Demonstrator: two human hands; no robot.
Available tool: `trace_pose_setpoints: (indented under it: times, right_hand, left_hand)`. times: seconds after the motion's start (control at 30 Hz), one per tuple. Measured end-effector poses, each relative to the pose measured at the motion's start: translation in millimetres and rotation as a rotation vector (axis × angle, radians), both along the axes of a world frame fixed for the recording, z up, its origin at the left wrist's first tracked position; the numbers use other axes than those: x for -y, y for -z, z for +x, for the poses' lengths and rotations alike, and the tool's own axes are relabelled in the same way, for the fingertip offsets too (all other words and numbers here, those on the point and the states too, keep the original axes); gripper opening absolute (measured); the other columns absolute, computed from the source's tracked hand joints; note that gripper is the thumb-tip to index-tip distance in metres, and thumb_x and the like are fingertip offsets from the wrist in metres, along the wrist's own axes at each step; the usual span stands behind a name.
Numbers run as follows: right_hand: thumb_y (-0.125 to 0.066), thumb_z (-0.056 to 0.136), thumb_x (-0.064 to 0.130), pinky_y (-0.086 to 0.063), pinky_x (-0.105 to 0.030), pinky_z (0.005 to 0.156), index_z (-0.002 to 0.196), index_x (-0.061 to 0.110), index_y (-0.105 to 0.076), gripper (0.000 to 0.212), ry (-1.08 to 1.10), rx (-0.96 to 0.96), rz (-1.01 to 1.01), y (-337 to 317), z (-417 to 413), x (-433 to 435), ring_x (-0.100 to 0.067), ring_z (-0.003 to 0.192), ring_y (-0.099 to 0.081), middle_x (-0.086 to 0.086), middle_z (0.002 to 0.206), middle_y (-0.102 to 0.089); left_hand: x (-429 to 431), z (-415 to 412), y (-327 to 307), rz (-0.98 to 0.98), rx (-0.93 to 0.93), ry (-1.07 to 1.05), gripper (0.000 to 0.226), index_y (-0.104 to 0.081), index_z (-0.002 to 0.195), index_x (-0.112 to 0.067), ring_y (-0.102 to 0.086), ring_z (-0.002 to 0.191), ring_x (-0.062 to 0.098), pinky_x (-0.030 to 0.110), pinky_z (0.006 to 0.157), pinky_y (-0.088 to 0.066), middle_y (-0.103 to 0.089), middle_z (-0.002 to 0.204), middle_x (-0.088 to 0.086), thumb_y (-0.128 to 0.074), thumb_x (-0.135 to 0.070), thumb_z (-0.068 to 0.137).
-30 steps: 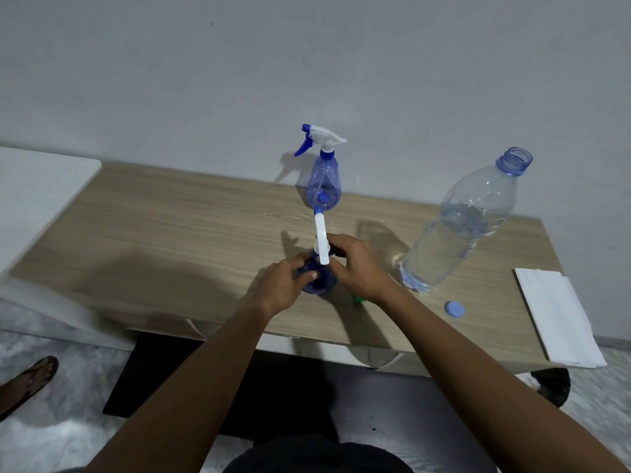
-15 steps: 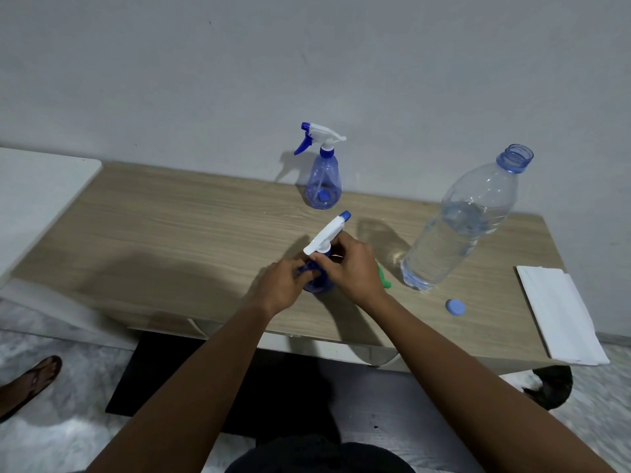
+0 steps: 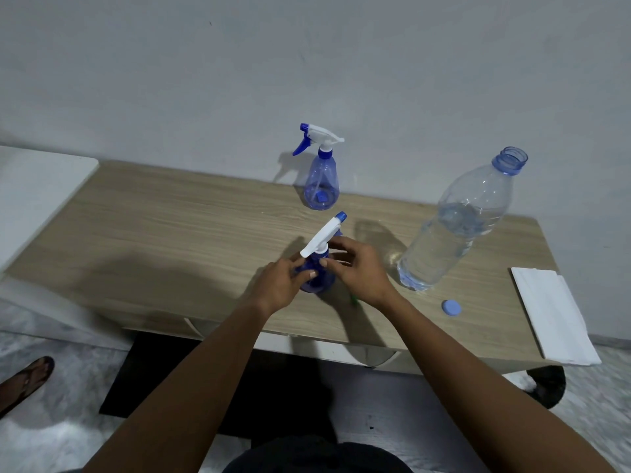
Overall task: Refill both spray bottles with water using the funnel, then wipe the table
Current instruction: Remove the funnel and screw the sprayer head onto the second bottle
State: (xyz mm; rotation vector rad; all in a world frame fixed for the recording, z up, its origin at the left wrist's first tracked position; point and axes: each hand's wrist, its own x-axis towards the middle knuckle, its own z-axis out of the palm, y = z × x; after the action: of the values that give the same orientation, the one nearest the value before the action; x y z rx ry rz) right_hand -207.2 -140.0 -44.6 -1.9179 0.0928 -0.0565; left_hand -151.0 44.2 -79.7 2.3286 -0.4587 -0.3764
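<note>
A long wood-grain table [image 3: 170,233] is standing against a pale wall and carrying everything here. On its right part a large clear water bottle [image 3: 454,227] is standing uncapped and roughly half full. At the right end, a folded white cloth [image 3: 553,315] is lying with its near corner hanging over the table's edge. The left hand [image 3: 280,285] is wrapping its fingers round the blue body of the near spray bottle [image 3: 316,278], which is standing around the middle of the table, a little back from the near edge. The right hand [image 3: 358,271] is pinching that bottle's neck just under the white spray head [image 3: 322,235], whose blue nozzle is pointing away and to the right, so both hands are closing on the one bottle from either side. The far spray bottle [image 3: 321,179] is standing upright by the wall with its head on, well apart from the hands. A small blue cap [image 3: 451,307] is lying near the water bottle's base, on the near side. A green sliver [image 3: 354,299] is peeking out beneath the right wrist; it may be the funnel, though too little is showing to tell.
</note>
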Motion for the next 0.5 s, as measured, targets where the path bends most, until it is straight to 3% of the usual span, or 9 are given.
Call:
trace_pose_setpoints:
  times: [0.23, 0.33, 0.43, 0.5]
  right_hand:
    - [-0.068, 0.095, 0.007, -0.054, -0.042, 0.095, 0.121, 0.014, -0.071, 0.027, -0.092, 0.009, -0.083, -1.5, 9.0, 1.5, -0.019, 0.104, -0.068, -0.004, 0.118, -0.071]
    - [-0.075, 0.090, 0.020, -0.055, -0.048, 0.093, 0.113, 0.020, -0.071, 0.023, -0.029, -0.030, -0.056, 2.1, 10.3, -1.8, -0.022, 0.098, -0.071, 0.002, 0.109, -0.074]
    - [-0.076, 0.078, 0.042, -0.057, -0.049, 0.087, 0.109, 0.025, -0.066, 0.036, 0.049, -0.010, -0.054, 5.6, 10.4, -8.6, -0.021, 0.094, -0.070, 0.007, 0.103, -0.073]
    - [-0.075, 0.077, 0.045, -0.057, -0.048, 0.085, 0.108, 0.023, -0.065, 0.040, 0.070, 0.016, -0.052, 7.1, 9.6, -13.0, -0.020, 0.090, -0.070, 0.008, 0.100, -0.073]
  left_hand:
    - [-0.6, 0.6, 3.7, -0.010, 0.000, -0.023, 0.033, -0.066, 0.122, -0.029, -0.064, 0.077, 0.027, 0.033, 0.065, -0.042, -0.059, 0.068, -0.009, -0.065, -0.045, 0.093]
    - [-0.1, 1.0, 2.8, -0.017, 0.016, -0.001, 0.035, -0.065, 0.127, -0.029, -0.058, 0.073, 0.021, 0.029, 0.065, -0.037, -0.058, 0.072, -0.008, -0.063, -0.042, 0.095]
    - [-0.3, 0.4, 1.1, -0.014, 0.036, 0.012, 0.034, -0.065, 0.129, -0.028, -0.063, 0.081, 0.026, 0.028, 0.067, -0.038, -0.063, 0.082, -0.004, -0.062, -0.039, 0.097]
    - [-1.1, 0.8, 2.1, -0.014, 0.031, 0.009, 0.036, -0.063, 0.132, -0.030, -0.065, 0.086, 0.026, 0.028, 0.069, -0.040, -0.067, 0.088, -0.002, -0.062, -0.038, 0.097]
